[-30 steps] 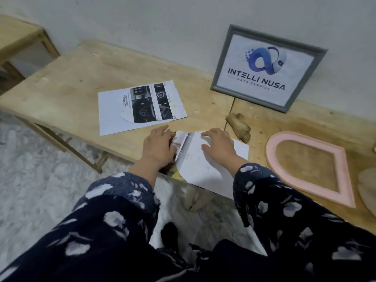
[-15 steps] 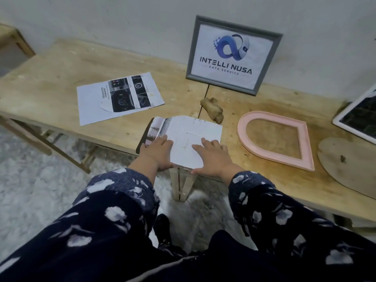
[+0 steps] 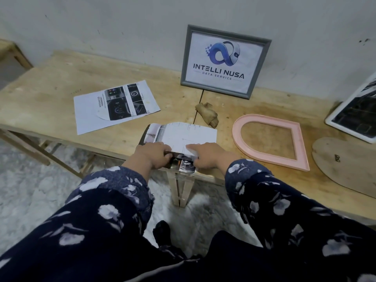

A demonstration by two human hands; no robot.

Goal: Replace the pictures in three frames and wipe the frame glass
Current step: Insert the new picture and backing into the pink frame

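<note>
The wooden table [image 3: 50, 82] carries everything. At its back edge a grey frame [image 3: 224, 61] leans on the wall; a pink frame [image 3: 270, 140] lies toward the right. At the front edge your left hand [image 3: 151, 154] grips the folded picture [image 3: 189, 136], fingers curled; your right hand [image 3: 205, 155] presses it, index finger straight.

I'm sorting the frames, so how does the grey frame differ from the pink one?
The grey frame is rectangular; the pink frame is rounded at one end and pointed at the other. The grey frame stands leaning against the wall; the pink frame lies flat on the table. The grey frame holds a logo picture; the pink frame shows bare wood through its opening. Both sit on the same table.
</note>
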